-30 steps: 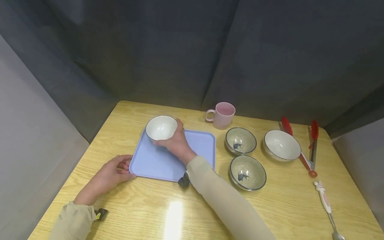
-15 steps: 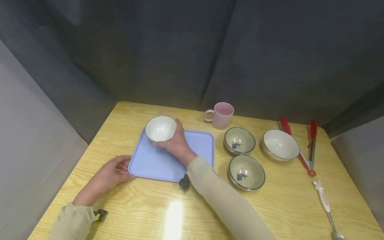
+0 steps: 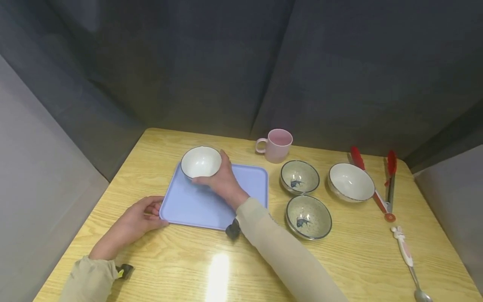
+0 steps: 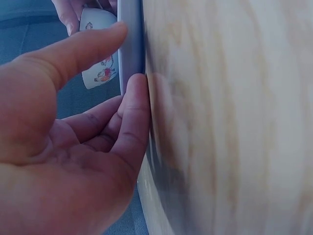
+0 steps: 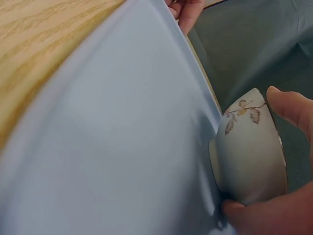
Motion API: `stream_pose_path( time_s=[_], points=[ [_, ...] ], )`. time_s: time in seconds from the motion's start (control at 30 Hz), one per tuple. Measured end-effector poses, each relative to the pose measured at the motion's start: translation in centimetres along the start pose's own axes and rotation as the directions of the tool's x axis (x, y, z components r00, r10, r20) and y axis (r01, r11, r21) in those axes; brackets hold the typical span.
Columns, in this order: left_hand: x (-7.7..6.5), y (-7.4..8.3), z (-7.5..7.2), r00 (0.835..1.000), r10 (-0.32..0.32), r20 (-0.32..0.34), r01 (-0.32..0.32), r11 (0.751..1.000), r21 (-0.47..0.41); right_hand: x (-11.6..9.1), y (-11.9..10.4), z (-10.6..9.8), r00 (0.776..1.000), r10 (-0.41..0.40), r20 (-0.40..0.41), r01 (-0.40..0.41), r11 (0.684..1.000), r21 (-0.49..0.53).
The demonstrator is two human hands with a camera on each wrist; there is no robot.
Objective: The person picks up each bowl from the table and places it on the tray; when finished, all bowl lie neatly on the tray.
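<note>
A person's bare right hand stretches out ahead while the bare left hand grips closer in, the two near each other but apart.

From where I stand, the right forearm, in a smooth, pale beige cloth sleeve, slants inward across the front of the body; past the cuff the wrist is bare, and thumb and fingers part in a wide, curved hold. The left forearm shows less, its loose, wrinkled beige cloth sleeve gathered at the cuff, the bare wrist running nearly in line with the hand. The left thumb reaches out almost straight, opposite bent left fingers.
</note>
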State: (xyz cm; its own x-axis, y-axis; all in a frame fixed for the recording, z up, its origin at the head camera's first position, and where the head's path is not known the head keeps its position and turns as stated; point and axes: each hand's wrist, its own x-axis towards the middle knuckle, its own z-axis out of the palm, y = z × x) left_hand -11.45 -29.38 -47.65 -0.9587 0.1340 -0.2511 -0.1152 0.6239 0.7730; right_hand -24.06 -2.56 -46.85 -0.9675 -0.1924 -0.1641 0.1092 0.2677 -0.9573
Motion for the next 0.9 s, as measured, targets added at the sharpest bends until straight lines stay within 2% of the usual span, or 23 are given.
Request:
stream_pose_path(
  time_s=[0.27, 0.6, 0.9],
  points=[
    [0.1, 0.2, 0.0, 1.0, -0.029, 0.006, 0.029, 1.0, 0.003, 0.1, -0.6, -1.3, 1.0, -0.002, -0.004, 0.002, 0.995, -0.097],
    [0.0, 0.3, 0.2, 1.0, 0.006, 0.008, -0.006, 1.0, -0.006, -0.7, -1.9, -3.6, 0.998, -0.021, -0.063, 0.009, 0.982, -0.189],
    [0.1, 0.1, 0.1, 1.0, -0.008, 0.001, 0.008, 1.0, 0.018, -3.0, -4.5, -5.7, 0.993, -0.114, -0.015, 0.106, 0.955, -0.277]
  ],
)
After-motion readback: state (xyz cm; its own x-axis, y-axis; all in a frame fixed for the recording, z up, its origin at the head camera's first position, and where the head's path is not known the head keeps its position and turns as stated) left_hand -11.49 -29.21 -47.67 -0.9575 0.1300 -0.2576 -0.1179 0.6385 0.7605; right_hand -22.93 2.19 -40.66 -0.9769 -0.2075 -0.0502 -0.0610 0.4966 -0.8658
